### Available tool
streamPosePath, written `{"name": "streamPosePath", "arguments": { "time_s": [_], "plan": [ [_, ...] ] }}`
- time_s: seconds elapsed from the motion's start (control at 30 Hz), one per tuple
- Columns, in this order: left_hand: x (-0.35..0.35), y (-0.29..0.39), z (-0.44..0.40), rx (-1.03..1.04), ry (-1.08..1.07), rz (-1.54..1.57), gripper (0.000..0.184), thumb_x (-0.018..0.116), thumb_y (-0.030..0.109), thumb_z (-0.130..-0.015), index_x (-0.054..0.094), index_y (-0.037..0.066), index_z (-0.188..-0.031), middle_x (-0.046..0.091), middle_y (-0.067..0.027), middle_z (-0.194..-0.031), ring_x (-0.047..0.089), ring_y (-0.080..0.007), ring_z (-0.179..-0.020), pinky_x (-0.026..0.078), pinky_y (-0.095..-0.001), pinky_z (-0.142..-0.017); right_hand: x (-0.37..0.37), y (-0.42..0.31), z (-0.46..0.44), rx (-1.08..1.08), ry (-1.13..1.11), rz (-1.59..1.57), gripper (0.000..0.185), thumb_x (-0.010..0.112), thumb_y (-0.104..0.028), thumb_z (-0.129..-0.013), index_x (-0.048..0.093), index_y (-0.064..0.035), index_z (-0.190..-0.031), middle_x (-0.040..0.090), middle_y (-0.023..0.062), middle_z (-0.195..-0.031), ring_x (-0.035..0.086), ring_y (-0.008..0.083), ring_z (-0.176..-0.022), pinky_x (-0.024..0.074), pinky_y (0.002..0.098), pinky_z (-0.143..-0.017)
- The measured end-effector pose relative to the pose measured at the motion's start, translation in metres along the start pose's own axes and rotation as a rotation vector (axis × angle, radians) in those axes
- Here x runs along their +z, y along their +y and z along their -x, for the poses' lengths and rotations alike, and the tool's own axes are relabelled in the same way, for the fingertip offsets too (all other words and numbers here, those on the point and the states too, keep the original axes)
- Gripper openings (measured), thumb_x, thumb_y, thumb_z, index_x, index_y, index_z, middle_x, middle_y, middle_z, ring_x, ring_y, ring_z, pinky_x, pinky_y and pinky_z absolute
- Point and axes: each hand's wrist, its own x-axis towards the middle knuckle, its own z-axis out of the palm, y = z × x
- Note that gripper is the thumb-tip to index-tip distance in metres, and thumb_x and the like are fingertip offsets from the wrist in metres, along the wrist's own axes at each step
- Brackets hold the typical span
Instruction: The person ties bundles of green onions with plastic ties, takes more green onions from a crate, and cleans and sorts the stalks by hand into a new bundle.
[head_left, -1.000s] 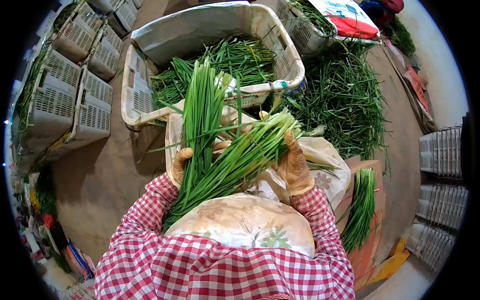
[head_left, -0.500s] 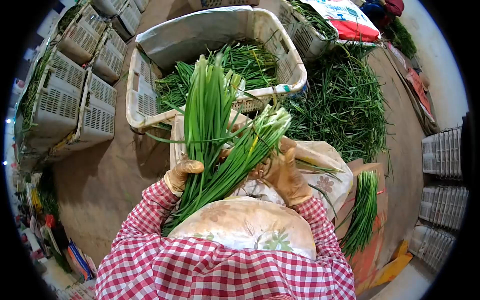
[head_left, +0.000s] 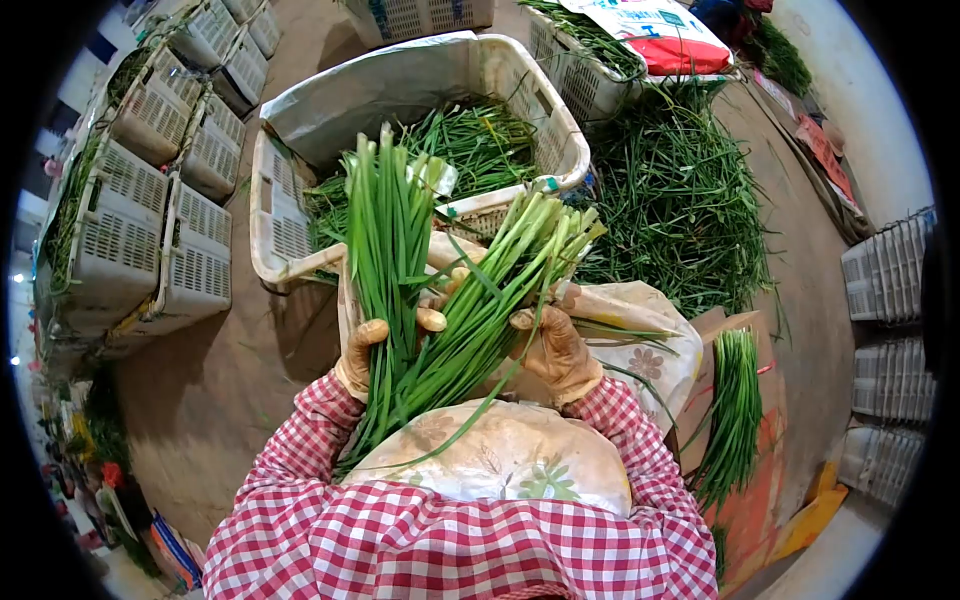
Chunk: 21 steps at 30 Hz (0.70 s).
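Observation:
My gloved left hand (head_left: 362,355) is wrapped round an upright bunch of garlic chives (head_left: 385,240), its fingertips showing on the bunch's right side. A second bunch of garlic chives (head_left: 490,280) leans to the upper right, with its pale stem ends at the top. My gloved right hand (head_left: 558,355) closes on this second bunch from the right, thumb uppermost; its other fingers are mostly hidden. The leaves of both bunches cross low down, over the patterned apron (head_left: 470,440) on my lap.
A white crate (head_left: 268,200) with loose chives stands ahead. To its right lies a heap of loose greens (head_left: 680,210). A neat bunch (head_left: 735,400) rests on cardboard (head_left: 755,490) at my right. Stacked crates (head_left: 115,240) line the left; more crates (head_left: 890,380) stand right.
The two bunches have spread apart at their stem ends. My right hand has shifted slightly left and up against the leaning bunch. The whole view has turned a little.

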Motion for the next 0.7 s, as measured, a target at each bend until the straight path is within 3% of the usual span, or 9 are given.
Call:
{"name": "streamPosePath", "arguments": {
  "time_s": [0.03,0.13,0.27,0.33,0.4,0.47,0.57,0.63,0.7],
  "plan": [
    [-0.042,-0.011,0.000,-0.049,-0.100,0.090,0.060,0.063,0.032,-0.080,0.044,0.000,-0.128,0.058,-0.0169,-0.115,0.055,-0.0262,-0.108,0.047,-0.0390,-0.094,-0.025,0.008,-0.006,0.006,-0.158,-0.137,0.038,0.062,-0.002,-0.080,0.054,-0.0018,-0.118,0.062,0.0093,-0.109,0.062,0.0205,-0.094,0.0505,0.0302,-0.090],
    [-0.055,-0.019,0.007,-0.063,-0.092,0.151,0.062,0.064,0.029,-0.080,0.041,0.004,-0.131,0.058,-0.0158,-0.112,0.060,-0.0253,-0.096,0.053,-0.0383,-0.086,-0.024,-0.001,0.002,0.070,-0.336,-0.186,0.047,0.061,0.001,-0.080,0.051,-0.0057,-0.125,0.059,0.0109,-0.116,0.060,0.0216,-0.097,0.0492,0.0324,-0.091],
    [-0.038,-0.020,0.016,-0.104,-0.071,0.191,0.065,0.066,0.024,-0.077,0.038,0.006,-0.133,0.059,-0.0174,-0.112,0.062,-0.0283,-0.093,0.054,-0.0431,-0.083,-0.004,-0.033,0.020,-0.072,-0.042,0.973,0.047,0.056,-0.020,-0.086,0.045,-0.0048,-0.129,0.055,0.0125,-0.121,0.050,0.0225,-0.111,0.0425,0.0348,-0.094],
    [-0.034,-0.013,0.021,-0.103,-0.077,0.182,0.066,0.067,0.020,-0.076,0.038,0.006,-0.133,0.059,-0.0185,-0.112,0.061,-0.0296,-0.096,0.054,-0.0442,-0.084,0.010,-0.053,0.019,0.178,0.133,1.630,0.045,0.052,-0.023,-0.089,0.046,-0.0025,-0.128,0.056,0.0122,-0.119,0.053,0.0213,-0.104,0.0457,0.0312,-0.086],
    [-0.020,-0.005,0.027,-0.091,-0.048,0.147,0.067,0.069,0.016,-0.074,0.037,0.006,-0.133,0.059,-0.0182,-0.111,0.061,-0.0298,-0.097,0.054,-0.0435,-0.084,-0.019,-0.076,0.027,0.330,0.116,0.720,0.041,0.053,-0.028,-0.091,0.049,-0.0064,-0.126,0.058,0.0144,-0.119,0.065,0.0194,-0.087,0.0513,0.0250,-0.063],
    [-0.031,0.000,0.036,-0.177,-0.011,0.148,0.069,0.071,0.013,-0.070,0.038,0.006,-0.131,0.058,-0.0156,-0.111,0.060,-0.0278,-0.099,0.053,-0.0421,-0.086,-0.017,-0.076,0.038,0.117,0.084,0.225,0.055,0.051,-0.034,-0.093,0.033,-0.0076,-0.138,0.050,0.0173,-0.127,0.066,0.0178,-0.080,0.0452,0.0164,-0.044],
    [-0.023,0.007,0.047,-0.226,0.036,0.127,0.072,0.072,0.012,-0.067,0.038,0.003,-0.130,0.058,-0.0156,-0.112,0.058,-0.0278,-0.102,0.052,-0.0409,-0.088,0.019,-0.054,0.030,0.070,0.101,0.463,0.081,0.061,-0.035,-0.087,0.009,-0.0094,-0.145,0.045,0.0210,-0.130,0.067,0.0194,-0.082,0.0467,0.0160,-0.045],
    [-0.016,0.004,0.052,-0.157,0.052,0.060,0.066,0.071,0.019,-0.067,0.046,0.000,-0.126,0.056,-0.0161,-0.117,0.058,-0.0285,-0.103,0.051,-0.0400,-0.089,0.027,-0.026,0.017,0.024,0.142,0.888,0.078,0.069,-0.024,-0.081,0.023,-0.0065,-0.142,0.050,0.0133,-0.124,0.064,0.0167,-0.080,0.0487,0.0200,-0.056],
    [-0.016,-0.004,0.055,-0.120,0.017,0.088,0.062,0.070,0.023,-0.069,0.050,-0.001,-0.122,0.056,-0.0166,-0.118,0.058,-0.0286,-0.103,0.050,-0.0399,-0.090,0.031,-0.014,0.014,-0.129,0.158,1.067,0.064,0.069,-0.022,-0.080,0.039,-0.0030,-0.133,0.053,0.0092,-0.119,0.057,0.0205,-0.096,0.0463,0.0286,-0.085]
  ]
}}
